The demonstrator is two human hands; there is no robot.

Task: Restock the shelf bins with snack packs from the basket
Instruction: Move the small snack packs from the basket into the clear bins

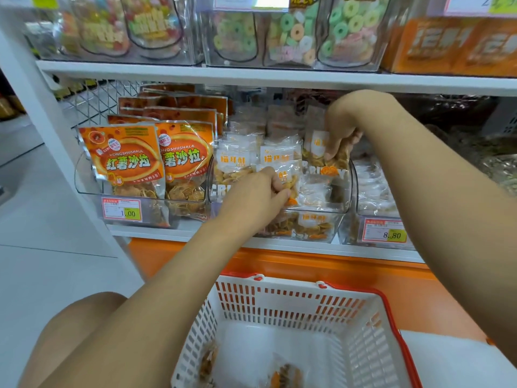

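Your left hand (258, 196) curls its fingers round a crinkly clear snack pack (291, 182) at the front of the middle bin (316, 219). Your right hand (340, 130) pinches a second pack (319, 152) farther back on that bin's right side. Nearest you, the white slotted plastic basket (307, 309) with a red rim holds a few loose packs (288, 373) of orange-brown crisps at its bottom. The middle bin is clear moulded plastic with white lettering that begins "CRI". It is full of packs bearing white labels with orange characters. Left of it, glossy orange pouches (126, 161) read "HONGSHUSHALA", above a price tag (122, 210) showing 1.00. The right-hand tag (384, 231) shows 8.80. On the shelf above stand clear tubs of pastel ring sweets (296, 32).
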